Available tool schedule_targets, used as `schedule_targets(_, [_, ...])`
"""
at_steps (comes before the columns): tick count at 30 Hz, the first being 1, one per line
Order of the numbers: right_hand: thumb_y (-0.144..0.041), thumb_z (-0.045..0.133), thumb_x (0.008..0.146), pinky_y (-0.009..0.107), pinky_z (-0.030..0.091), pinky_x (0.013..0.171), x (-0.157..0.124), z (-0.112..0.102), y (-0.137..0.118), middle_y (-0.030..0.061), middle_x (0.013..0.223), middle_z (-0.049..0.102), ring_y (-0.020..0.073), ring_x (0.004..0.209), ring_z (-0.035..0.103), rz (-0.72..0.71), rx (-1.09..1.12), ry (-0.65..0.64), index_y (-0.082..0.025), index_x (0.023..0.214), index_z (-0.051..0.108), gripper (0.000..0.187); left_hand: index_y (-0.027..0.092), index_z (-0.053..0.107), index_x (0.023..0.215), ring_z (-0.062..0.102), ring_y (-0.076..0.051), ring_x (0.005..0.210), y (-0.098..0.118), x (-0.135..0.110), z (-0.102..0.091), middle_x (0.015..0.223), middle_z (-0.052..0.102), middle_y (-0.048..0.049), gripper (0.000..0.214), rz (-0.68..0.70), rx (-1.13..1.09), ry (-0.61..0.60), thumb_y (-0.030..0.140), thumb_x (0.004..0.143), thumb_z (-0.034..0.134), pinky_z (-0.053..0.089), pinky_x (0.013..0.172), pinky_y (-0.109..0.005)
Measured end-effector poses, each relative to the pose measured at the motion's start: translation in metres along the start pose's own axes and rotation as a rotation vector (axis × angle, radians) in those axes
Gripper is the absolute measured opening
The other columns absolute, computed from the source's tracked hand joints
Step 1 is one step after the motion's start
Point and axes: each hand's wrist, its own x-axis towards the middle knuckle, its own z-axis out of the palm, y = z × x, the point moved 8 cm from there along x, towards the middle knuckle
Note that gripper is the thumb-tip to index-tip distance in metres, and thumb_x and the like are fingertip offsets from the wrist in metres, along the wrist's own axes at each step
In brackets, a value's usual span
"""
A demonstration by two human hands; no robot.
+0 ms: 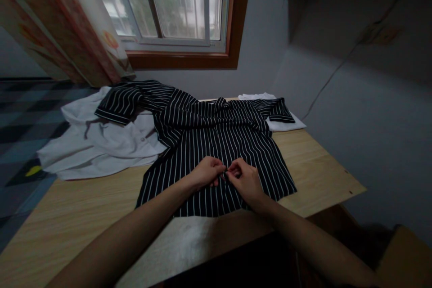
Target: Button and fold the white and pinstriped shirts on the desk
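Note:
A black shirt with white stripes [216, 144] lies spread on the wooden table, its short sleeves out to both sides and its hem toward me. Over the lower middle of its front, my left hand [208, 171] pinches the fabric with thumb and fingertips. Just beside it, my right hand [246, 180] pinches at the same spot, its fingers curled. The fingertips of both hands nearly meet on the shirt's front. Whatever small part lies between them is too small to make out.
A crumpled white shirt [108, 148] lies at the table's left, partly under a striped sleeve. Folded white cloth [286, 125] sits at the back right. The wooden table [324, 162] stands by a window [175, 4] and wall; a checked bed cover [20, 112] is to the left.

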Motion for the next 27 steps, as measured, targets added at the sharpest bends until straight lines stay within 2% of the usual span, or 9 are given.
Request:
schedule_targets(5, [-0.012, 0.058, 0.075, 0.027, 0.054, 0.065, 0.0, 0.0, -0.003, -0.0003, 0.074, 0.064, 0.0135, 0.066, 0.064, -0.054, 0.05, -0.011, -0.022, 0.076, 0.054, 0.011, 0.017, 0.047, 0.068, 0.041, -0.005, 0.036, -0.002, 0.0, 0.0, 0.043, 0.041, 0.0076, 0.025, 0.003, 0.006, 0.007, 0.021, 0.093, 0.044, 0.027, 0.037, -0.016])
schedule_targets(13, [-0.015, 0.058, 0.075, 0.026, 0.054, 0.063, 0.0, -0.003, 0.002, -0.0013, 0.072, 0.064, 0.0137, 0.063, 0.064, 0.004, 0.07, 0.028, -0.023, 0.075, 0.055, 0.008, 0.017, 0.049, 0.073, 0.044, -0.006, 0.038, 0.002, -0.003, 0.003, 0.051, 0.051, 0.0053, 0.021, 0.0, -0.08, -0.057, 0.027, 0.091, 0.047, 0.03, 0.038, -0.018])
schedule_targets(16, [-0.015, 0.058, 0.075, 0.026, 0.053, 0.063, 0.0, -0.004, 0.002, -0.0012, 0.071, 0.064, 0.0138, 0.063, 0.064, -0.002, 0.049, 0.04, -0.023, 0.074, 0.054, 0.009, 0.017, 0.049, 0.069, 0.044, -0.007, 0.038, 0.004, -0.004, 0.004, 0.047, 0.049, 0.0053, 0.023, 0.01, -0.062, -0.068, 0.029, 0.089, 0.052, 0.03, 0.038, -0.018])
schedule_targets(22, [-0.016, 0.06, 0.074, 0.027, 0.053, 0.062, 0.0, -0.007, 0.002, -0.0006, 0.072, 0.064, 0.0143, 0.064, 0.064, 0.04, 0.084, 0.048, -0.022, 0.074, 0.055, 0.009, 0.017, 0.047, 0.069, 0.042, -0.005, 0.04, 0.006, -0.006, 0.001, 0.047, 0.049, 0.0063, 0.019, 0.01, -0.109, -0.045, 0.018, 0.087, 0.052, 0.03, 0.04, -0.017])
schedule_targets(27, [-0.02, 0.062, 0.074, 0.027, 0.055, 0.061, 0.002, -0.004, 0.008, 0.0002, 0.072, 0.065, 0.0143, 0.064, 0.064, 0.091, 0.181, 0.043, -0.022, 0.074, 0.055, 0.007, 0.019, 0.044, 0.074, 0.043, -0.006, 0.042, 0.003, -0.002, 0.001, 0.049, 0.043, 0.0087, 0.013, 0.042, -0.086, -0.026, 0.017, 0.085, 0.051, 0.031, 0.042, -0.018])
